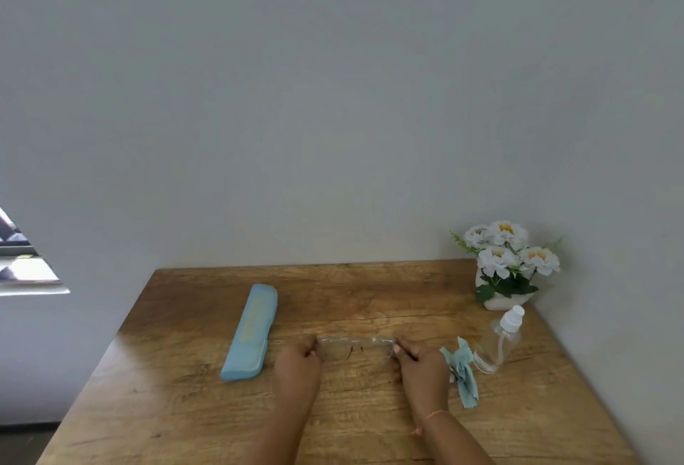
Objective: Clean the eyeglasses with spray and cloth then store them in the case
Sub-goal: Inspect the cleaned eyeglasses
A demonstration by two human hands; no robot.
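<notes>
Clear-framed eyeglasses sit low over the middle of the wooden table. My left hand pinches their left end and my right hand pinches their right end. A long light-blue case lies closed on the table to the left of my left hand. Right of my right hand lies a crumpled light-blue cloth. Beyond the cloth, a clear spray bottle with a white cap leans on its side.
A white pot of white flowers stands in the table's back right corner against the wall. The grey wall runs along the table's back and right edges. A window edge shows at far left.
</notes>
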